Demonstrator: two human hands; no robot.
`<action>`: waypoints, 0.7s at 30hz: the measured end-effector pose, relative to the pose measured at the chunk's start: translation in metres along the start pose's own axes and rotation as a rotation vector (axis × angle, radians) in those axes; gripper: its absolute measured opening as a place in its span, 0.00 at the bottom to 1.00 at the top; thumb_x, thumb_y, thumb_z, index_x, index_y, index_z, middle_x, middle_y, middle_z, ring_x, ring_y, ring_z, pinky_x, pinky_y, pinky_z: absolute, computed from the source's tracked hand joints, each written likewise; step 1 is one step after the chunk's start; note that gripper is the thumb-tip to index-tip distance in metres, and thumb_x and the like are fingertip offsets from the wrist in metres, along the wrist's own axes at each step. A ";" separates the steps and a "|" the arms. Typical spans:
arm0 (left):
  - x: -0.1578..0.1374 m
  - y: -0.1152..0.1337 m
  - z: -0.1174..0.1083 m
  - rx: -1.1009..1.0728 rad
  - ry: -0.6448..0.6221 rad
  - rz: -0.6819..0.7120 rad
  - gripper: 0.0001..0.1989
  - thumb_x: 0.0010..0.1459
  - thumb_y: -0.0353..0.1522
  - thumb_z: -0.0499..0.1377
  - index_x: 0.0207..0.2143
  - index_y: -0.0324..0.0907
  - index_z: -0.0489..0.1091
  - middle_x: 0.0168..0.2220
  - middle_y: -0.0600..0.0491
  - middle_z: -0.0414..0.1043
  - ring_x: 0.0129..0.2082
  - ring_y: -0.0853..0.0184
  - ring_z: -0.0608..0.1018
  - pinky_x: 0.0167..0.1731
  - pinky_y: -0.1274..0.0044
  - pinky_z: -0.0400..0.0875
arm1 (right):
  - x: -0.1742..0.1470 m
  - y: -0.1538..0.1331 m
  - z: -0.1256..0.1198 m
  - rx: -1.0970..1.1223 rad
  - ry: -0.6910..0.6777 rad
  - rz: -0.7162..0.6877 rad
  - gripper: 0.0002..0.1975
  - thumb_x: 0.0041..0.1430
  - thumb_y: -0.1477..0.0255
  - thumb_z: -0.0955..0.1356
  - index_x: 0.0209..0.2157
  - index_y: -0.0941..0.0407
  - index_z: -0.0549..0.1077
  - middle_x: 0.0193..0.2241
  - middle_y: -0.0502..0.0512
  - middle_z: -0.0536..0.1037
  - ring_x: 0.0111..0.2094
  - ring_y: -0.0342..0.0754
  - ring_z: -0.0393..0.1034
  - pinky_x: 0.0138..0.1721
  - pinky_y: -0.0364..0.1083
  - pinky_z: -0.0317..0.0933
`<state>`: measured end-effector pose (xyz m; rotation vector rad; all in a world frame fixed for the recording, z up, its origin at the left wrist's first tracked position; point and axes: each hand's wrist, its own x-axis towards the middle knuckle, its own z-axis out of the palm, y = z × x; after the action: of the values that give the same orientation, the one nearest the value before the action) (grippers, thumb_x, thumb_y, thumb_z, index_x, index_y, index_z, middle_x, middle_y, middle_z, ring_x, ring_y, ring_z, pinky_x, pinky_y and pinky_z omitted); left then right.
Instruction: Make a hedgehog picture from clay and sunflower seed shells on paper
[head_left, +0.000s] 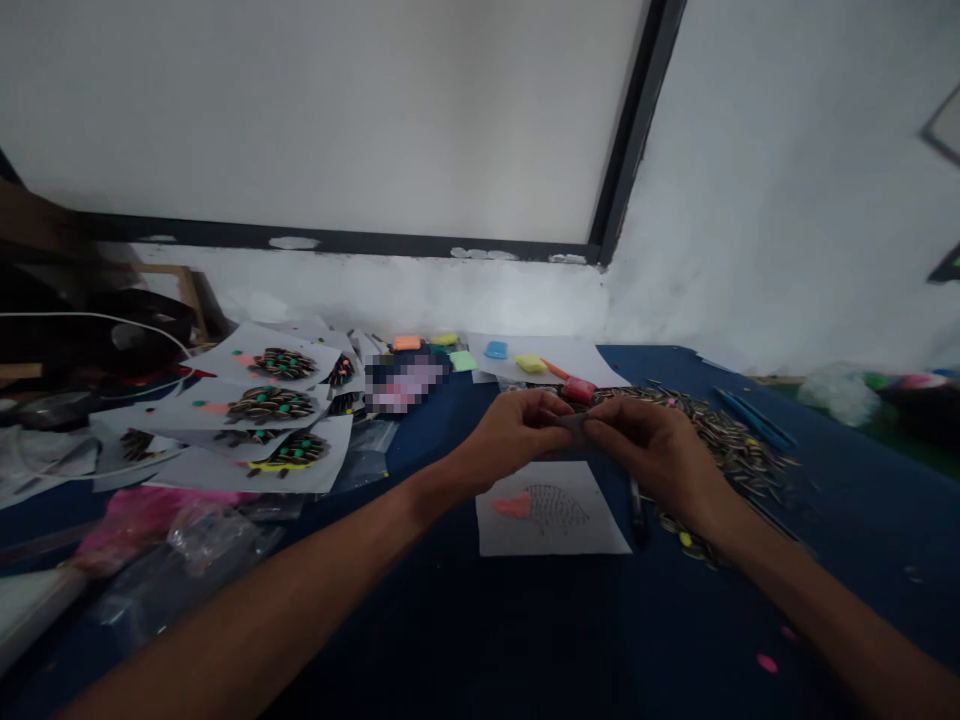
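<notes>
My left hand (514, 432) and my right hand (654, 445) meet above the table, fingertips pinched on a small dark grey piece (574, 424). It looks soft, like modelling clay, but blur and the fingers hide its full shape. Just below them lies a white sheet (499, 540) with a hedgehog drawing (559, 508); its snout part is covered in salmon pink (512, 504). A dark pen (637, 515) rests along the sheet's right edge. Behind the fingers sits a red object (578, 388). Striped seeds (739, 450) are heaped beside my right hand.
Sheets with seed-covered hedgehogs (270, 405) are stacked at left, near clear plastic bags (202, 540). Clay blocks in orange (407, 343), blue (496, 350) and yellow (530, 364) lie at the back by the wall. Blue tools (754, 418) lie right, on the blue tabletop (847, 500).
</notes>
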<state>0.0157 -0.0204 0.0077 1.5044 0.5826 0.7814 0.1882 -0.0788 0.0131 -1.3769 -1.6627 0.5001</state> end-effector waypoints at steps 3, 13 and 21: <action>0.000 -0.001 0.000 -0.010 0.020 -0.016 0.08 0.50 0.26 0.64 0.35 0.36 0.71 0.32 0.51 0.74 0.31 0.72 0.74 0.34 0.78 0.69 | 0.001 0.000 0.000 0.013 0.052 -0.012 0.11 0.54 0.63 0.68 0.26 0.56 0.72 0.22 0.51 0.74 0.24 0.45 0.67 0.23 0.43 0.60; 0.001 -0.002 -0.004 0.054 -0.041 -0.027 0.06 0.54 0.31 0.62 0.29 0.35 0.73 0.24 0.53 0.72 0.24 0.73 0.74 0.29 0.79 0.68 | 0.000 -0.001 0.002 0.075 0.019 0.026 0.11 0.53 0.62 0.69 0.33 0.55 0.75 0.28 0.54 0.78 0.29 0.47 0.71 0.27 0.45 0.63; 0.000 -0.004 0.000 0.040 -0.040 -0.047 0.06 0.52 0.30 0.63 0.29 0.36 0.71 0.23 0.55 0.70 0.24 0.74 0.72 0.29 0.79 0.67 | 0.001 0.000 0.002 0.029 0.087 0.004 0.14 0.53 0.59 0.68 0.27 0.56 0.73 0.23 0.51 0.73 0.24 0.45 0.66 0.22 0.44 0.59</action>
<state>0.0161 -0.0205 0.0039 1.5342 0.6049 0.7058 0.1867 -0.0771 0.0124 -1.3621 -1.5767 0.4582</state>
